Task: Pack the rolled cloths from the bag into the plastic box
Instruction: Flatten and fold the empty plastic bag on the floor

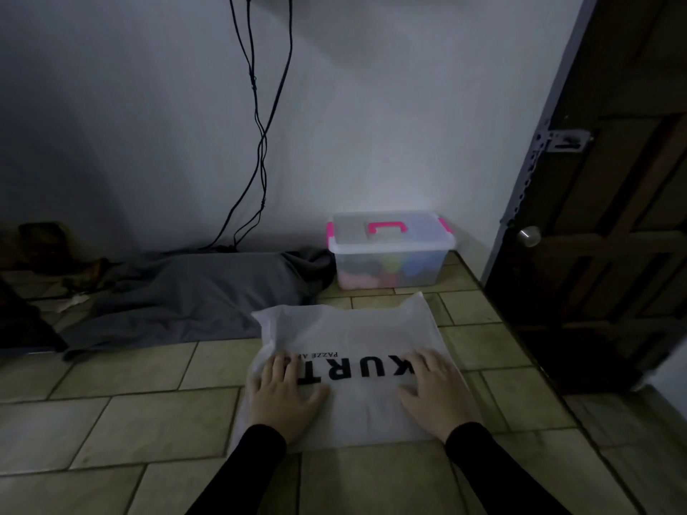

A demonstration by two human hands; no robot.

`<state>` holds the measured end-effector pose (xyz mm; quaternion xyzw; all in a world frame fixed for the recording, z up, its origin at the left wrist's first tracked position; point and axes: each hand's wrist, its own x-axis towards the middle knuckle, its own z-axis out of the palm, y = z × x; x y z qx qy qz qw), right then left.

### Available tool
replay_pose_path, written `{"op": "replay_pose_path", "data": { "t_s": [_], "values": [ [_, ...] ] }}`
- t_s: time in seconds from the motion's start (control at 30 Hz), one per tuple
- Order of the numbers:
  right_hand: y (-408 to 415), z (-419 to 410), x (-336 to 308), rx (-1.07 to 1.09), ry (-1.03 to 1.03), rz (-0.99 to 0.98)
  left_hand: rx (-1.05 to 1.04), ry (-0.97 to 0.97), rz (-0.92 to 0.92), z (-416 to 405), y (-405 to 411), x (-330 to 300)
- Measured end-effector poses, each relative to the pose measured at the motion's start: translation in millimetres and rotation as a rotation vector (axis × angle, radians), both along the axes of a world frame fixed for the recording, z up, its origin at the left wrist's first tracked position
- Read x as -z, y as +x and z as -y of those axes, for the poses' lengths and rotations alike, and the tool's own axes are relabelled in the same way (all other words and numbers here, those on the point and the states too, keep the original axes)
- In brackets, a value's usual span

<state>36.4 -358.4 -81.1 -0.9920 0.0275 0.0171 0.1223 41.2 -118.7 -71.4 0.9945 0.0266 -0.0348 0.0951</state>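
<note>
**Bag flat on floor, box closed by wall**

I see the tiled floor (122,410) w/ a grey cloth heap (193,288) by the wall. The white bag (353,328) lies flat in front, black letters on it. Plastic box (390,250) stands behind it, apart, lid w/ pink handle on, coloured rolled cloths (386,271) inside. Left hand (284,395) & right hand (436,394) press flat on the bag, fingers spread, gripping nothing.

box (390,250) behind bag (349,336), hands on bag
</note>
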Motion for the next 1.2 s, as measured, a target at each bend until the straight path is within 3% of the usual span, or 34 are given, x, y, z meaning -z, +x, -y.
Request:
{"op": "replay_pose_path", "data": {
  "t_s": [0.1, 0.17, 0.27, 0.37, 0.43, 0.6, 0.73, 0.8, 0.93, 1.07, 1.2],
  "values": [
    [11.1, -20.8, -22.8, 0.081, 0.021, -0.005, 0.031, 0.127, -0.131, 20.4, 0.5, -24.4],
    [25.8, -34.0, -31.4, -0.049, -0.024, 0.05, 0.126, 0.228, -0.142, 45.6, 6.9, -39.0],
    [44.3, -36.1, -27.9, -0.257, -0.038, -0.095, 0.277, 0.169, -0.067, 72.1, 23.8, -30.7],
    [46.1, -12.0, -5.5, -0.2, -0.013, -0.193, 0.172, 0.071, -0.075, 46.9, 37.2, -7.4],
    [42.0, 8.4, 3.3, -0.156, -0.034, -0.129, 0.059, 0.04, -0.063, 22.4, 43.0, 2.2],
    [22.5, 29.2, 2.1, -0.049, -0.032, 0.139, -0.083, 0.196, -0.056, 32.4, 28.8, -2.1],
    [-12.6, 17.6, -0.2, -0.234, 0.182, 0.27, -0.018, 0.466, -0.297, 51.5, 27.4, -30.1],
    [-18.8, 23.6, 0.3, -0.328, 0.179, 0.219, 0.008, 0.444, -0.363, 52.4, 45.2, -37.2],
    [-20.7, 55.7, -8.0, -0.315, 0.336, 0.067, 0.208, 0.423, -0.147, 48.1, 67.3, -43.5],
    [-29.9, 68.2, -12.8, -0.386, 0.252, -0.034, 0.244, 0.325, -0.305, 45.1, 67.2, -31.2],
    [-35.1, 69.4, -19.6, -0.404, 0.236, -0.158, 0.175, 0.172, -0.322, 39.3, 65.8, -40.2]
  ]
}}
